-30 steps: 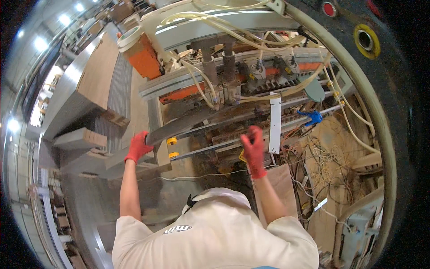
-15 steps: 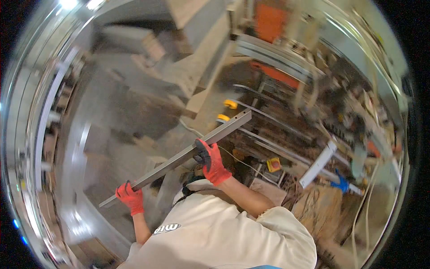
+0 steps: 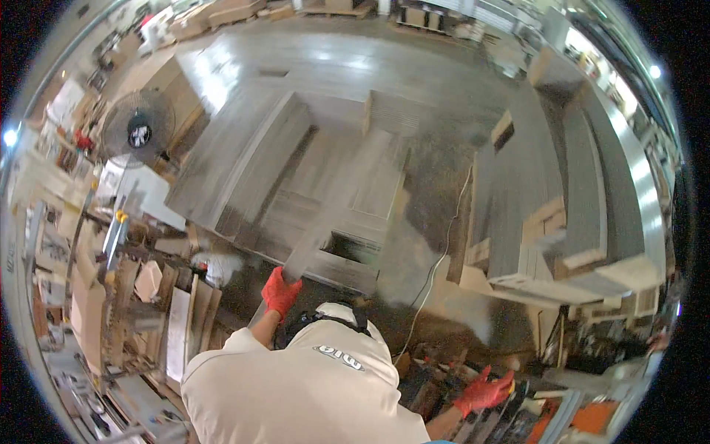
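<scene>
My left hand [image 3: 281, 292], in a red glove, is closed around the near end of a long, narrow grey strip [image 3: 329, 211]. The strip is smeared by motion and points away from me, over stacked grey boards [image 3: 277, 144]. Away to the lower right, my right hand [image 3: 484, 392], also in a red glove, is held out with fingers apart and nothing visible in it. It is nearest to the dark machine parts [image 3: 429, 388] at the lower edge.
Tall stacks of grey panels [image 3: 518, 192] stand at the right. A pale cable [image 3: 442, 259] runs along the floor between the stacks. A round fan [image 3: 138, 133] is at the left, above leaning wooden pieces [image 3: 196, 318].
My view has swung from the machine to the stacked boards. My right hand has let go of the strip and reaches out to the right, while my left still holds it.
</scene>
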Available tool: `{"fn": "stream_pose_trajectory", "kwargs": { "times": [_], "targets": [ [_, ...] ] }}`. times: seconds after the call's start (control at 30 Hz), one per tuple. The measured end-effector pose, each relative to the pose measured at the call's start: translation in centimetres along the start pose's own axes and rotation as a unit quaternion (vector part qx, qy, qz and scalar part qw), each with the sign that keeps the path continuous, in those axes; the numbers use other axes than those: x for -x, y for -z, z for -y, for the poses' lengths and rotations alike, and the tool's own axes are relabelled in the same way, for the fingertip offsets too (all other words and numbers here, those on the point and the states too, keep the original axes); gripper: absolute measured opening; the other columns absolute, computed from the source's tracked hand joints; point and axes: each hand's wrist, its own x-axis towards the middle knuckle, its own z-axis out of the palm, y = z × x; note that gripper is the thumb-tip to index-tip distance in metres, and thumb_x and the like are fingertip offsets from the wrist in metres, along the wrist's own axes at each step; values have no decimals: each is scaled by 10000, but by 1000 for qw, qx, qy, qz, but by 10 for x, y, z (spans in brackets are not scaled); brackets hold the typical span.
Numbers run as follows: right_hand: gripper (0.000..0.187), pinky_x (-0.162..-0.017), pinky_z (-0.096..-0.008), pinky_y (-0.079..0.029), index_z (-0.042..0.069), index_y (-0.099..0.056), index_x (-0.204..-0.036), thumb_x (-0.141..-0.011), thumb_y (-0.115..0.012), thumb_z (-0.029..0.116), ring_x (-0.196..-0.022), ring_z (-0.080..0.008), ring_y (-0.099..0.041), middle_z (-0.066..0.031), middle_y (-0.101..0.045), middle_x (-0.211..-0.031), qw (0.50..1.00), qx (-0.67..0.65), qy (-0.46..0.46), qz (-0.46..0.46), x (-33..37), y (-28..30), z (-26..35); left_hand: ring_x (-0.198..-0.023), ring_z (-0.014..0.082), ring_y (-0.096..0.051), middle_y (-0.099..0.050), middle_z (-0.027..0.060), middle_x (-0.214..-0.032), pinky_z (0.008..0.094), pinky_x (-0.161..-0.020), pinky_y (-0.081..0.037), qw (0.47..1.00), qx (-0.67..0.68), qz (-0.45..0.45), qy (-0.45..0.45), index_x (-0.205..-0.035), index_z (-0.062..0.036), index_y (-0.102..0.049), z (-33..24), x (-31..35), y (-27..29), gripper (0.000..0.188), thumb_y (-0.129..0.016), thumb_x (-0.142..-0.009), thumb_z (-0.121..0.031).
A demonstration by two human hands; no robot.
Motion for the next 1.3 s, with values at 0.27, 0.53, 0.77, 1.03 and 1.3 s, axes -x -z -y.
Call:
{"fn": "stream_pose_trajectory", "kwargs": {
  "times": [0.27,0.53,0.77,1.03,1.3],
  "targets": [
    [559,-965,-398,-515,176,-538,-1375,-928,-672,483,-1202,-274,-582,-113,-590,-1330,989,78,-50,113,23,-64,-104,-1115,381,-655,-696,176,-1180,480,-912,-533,988,-100,-47,105,-1215,-88,-599,39,-213,-27,618,-812,-737,-417],
    [472,-904,-434,-526,140,-592,-1218,-892,-673,471,-1108,-316,-616,-136,-629,-1196,986,58,-60,148,14,-39,-55,-1172,383,-628,-657,163,-1261,494,-946,-527,984,-139,-45,101,-1245,-119,-612,93,-386,-20,673,-824,-707,-462],
    [417,-852,-465,-535,108,-639,-1080,-862,-674,461,-1025,-352,-646,-156,-664,-1079,984,67,-64,151,7,-32,-41,-1231,324,-564,-590,102,-1306,576,-951,-417,949,-230,-115,182,-1296,-153,-595,65,-448,-31,503,-723,-840,-325],
    [390,-791,-500,-545,72,-692,-923,-826,-675,449,-931,-394,-680,-179,-703,-946,985,60,-98,127,28,-7,-65,-1375,324,-432,-477,140,-1471,573,-1083,-345,981,-173,59,-64,-1441,-185,-486,-42,-338,-200,688,-717,-849,-447],
    [435,-748,-489,-561,100,-766,-856,-736,-713,514,-862,-398,-707,-180,-740,-901,970,69,-206,109,22,-19,-72,-1300,401,-529,-541,241,-1418,468,-1086,-428,749,147,420,-491,-1454,-67,-472,-347,-45,-306,723,-757,-874,-392]
  ]
}}
